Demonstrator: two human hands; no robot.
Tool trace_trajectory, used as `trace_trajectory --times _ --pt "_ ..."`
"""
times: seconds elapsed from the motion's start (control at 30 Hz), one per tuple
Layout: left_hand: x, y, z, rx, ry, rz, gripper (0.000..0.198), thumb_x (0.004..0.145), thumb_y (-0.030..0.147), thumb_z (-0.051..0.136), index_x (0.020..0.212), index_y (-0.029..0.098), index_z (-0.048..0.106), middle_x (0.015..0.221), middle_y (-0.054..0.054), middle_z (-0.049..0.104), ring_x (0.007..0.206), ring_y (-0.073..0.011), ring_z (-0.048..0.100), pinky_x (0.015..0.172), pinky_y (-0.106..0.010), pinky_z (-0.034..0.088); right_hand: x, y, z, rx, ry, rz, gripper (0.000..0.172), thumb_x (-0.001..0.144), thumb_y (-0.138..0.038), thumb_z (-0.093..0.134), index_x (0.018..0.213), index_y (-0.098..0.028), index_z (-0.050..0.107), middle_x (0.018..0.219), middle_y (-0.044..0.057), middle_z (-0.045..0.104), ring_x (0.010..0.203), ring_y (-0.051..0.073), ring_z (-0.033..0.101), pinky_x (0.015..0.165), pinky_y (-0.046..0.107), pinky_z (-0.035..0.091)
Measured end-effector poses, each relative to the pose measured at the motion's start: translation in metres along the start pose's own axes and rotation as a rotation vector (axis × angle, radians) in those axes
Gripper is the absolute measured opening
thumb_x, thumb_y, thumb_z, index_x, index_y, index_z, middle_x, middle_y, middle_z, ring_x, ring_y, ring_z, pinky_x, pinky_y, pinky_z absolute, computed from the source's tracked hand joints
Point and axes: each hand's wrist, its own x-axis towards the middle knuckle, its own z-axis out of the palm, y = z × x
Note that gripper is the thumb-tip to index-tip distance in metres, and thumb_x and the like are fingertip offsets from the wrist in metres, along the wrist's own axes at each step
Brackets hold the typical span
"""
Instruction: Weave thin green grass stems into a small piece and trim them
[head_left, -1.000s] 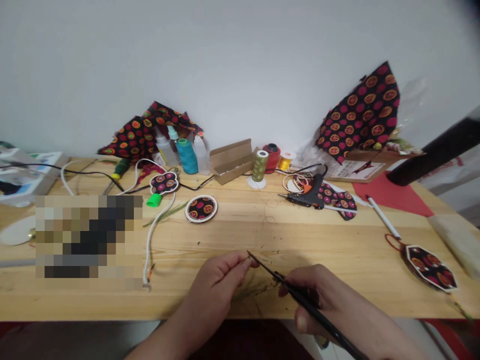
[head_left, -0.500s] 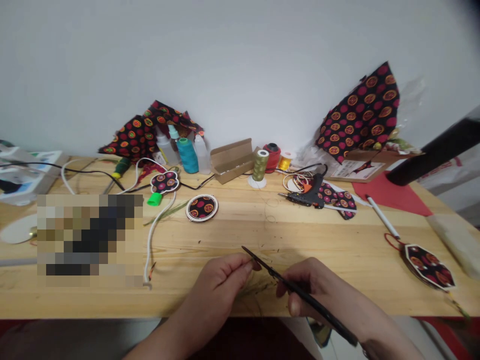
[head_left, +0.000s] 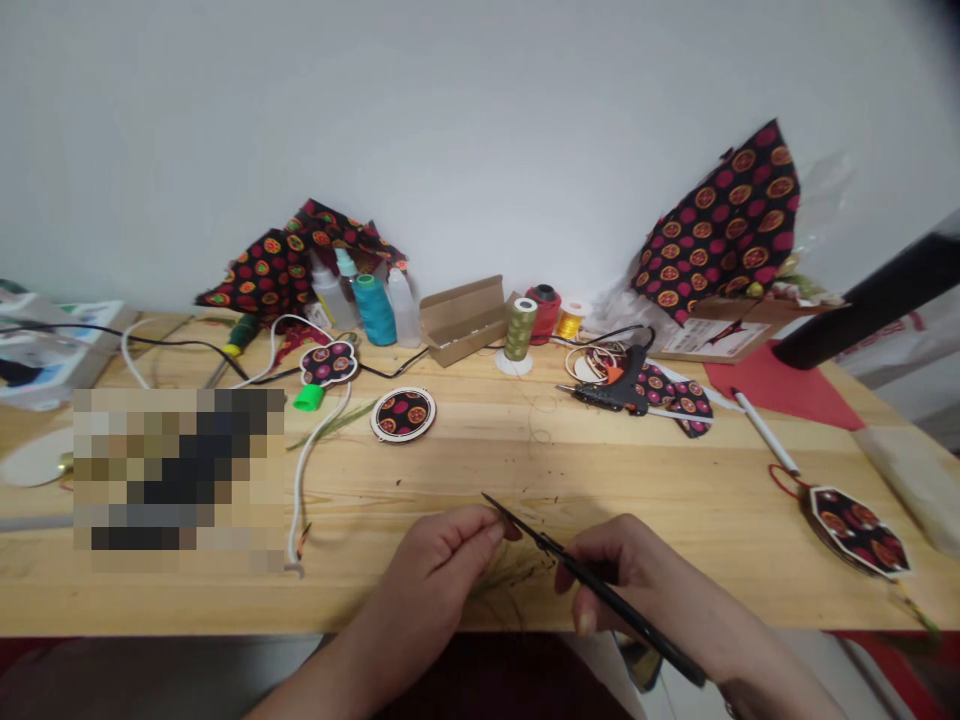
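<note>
Near the table's front edge, my left hand (head_left: 442, 560) is closed in a pinch, thumb against forefinger. Thin green threads (head_left: 517, 578) hang under its fingertips; the pinched part itself is hidden. My right hand (head_left: 622, 565) is wrapped around a pair of long black scissors (head_left: 600, 590), seen edge-on. Their blades point to the upper left, and the tips lie over the left fingertips. Dark snippets are scattered on the wood around both hands. Beyond the left hand lies a round ornament (head_left: 403, 415) with patterned fabric and a pale rim.
A glue gun (head_left: 607, 390) lies behind my right hand. Thread spools (head_left: 517, 330) and a cardboard box (head_left: 466, 325) stand along the wall. An octagonal ornament (head_left: 859, 530) is at the right. A white cable (head_left: 301, 480) runs at the left, beside a blurred-out patch.
The scissors' handle end has shifted slightly left. Both hands otherwise keep nearly the same position and grip.
</note>
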Motion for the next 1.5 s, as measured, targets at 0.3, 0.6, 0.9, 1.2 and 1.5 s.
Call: trace_trajectory --times 0.3,0.6,0.9,1.2,1.5 --pt "-0.001 -0.004 0.0 0.008 0.02 -0.049 0.024 0.081 0.032 0.05 0.074 0.018 0.068 0.058 0.003 0.05 0.058 -0.0132 0.04 0.055 -0.022 0.031 0.002 0.001 0.0 0.024 0.012 -0.052 0.006 0.067 -0.013 0.062 0.069 -0.012 0.067 0.053 -0.006 0.044 0.049 0.005 0.027 0.041 0.018 0.017" --pt "0.007 -0.015 -0.013 -0.299 0.268 -0.066 0.02 0.077 0.036 0.06 0.077 0.018 0.066 0.054 0.007 0.037 0.049 -0.0084 0.026 0.045 -0.02 0.018 -0.001 0.005 0.002 0.101 0.009 -0.004 0.01 0.068 -0.014 0.061 0.074 -0.012 0.069 0.054 -0.005 0.054 0.043 0.003 0.031 0.039 0.018 0.016" --pt "0.012 -0.014 0.005 -0.247 0.089 -0.065 0.029 0.085 0.04 0.05 0.083 0.018 0.069 0.054 0.004 0.045 0.047 -0.0085 0.027 0.043 -0.021 0.019 0.005 0.013 0.009 0.097 -0.104 0.013 0.008 0.067 -0.019 0.064 0.068 -0.013 0.069 0.046 -0.007 0.049 0.04 0.003 0.03 0.038 0.018 0.015" --pt "0.017 -0.023 0.004 -0.484 0.152 -0.078 0.019 0.081 0.033 0.057 0.072 0.017 0.058 0.05 0.008 0.033 0.047 -0.0066 0.023 0.043 -0.018 0.018 -0.023 0.011 -0.018 -0.383 0.194 0.01 0.012 0.069 -0.029 0.062 0.067 -0.017 0.063 0.057 -0.001 0.061 0.05 0.011 0.049 0.045 0.021 0.028" --pt "0.014 -0.018 0.002 -0.616 0.194 -0.132 0.017 0.078 0.033 0.061 0.074 0.017 0.059 0.05 0.009 0.033 0.045 -0.0055 0.02 0.041 -0.017 0.016 -0.039 0.064 -0.09 -1.05 0.625 0.391 0.031 0.08 -0.037 0.04 0.072 -0.017 0.062 0.074 0.015 0.07 0.066 0.029 0.065 0.056 0.033 0.042"
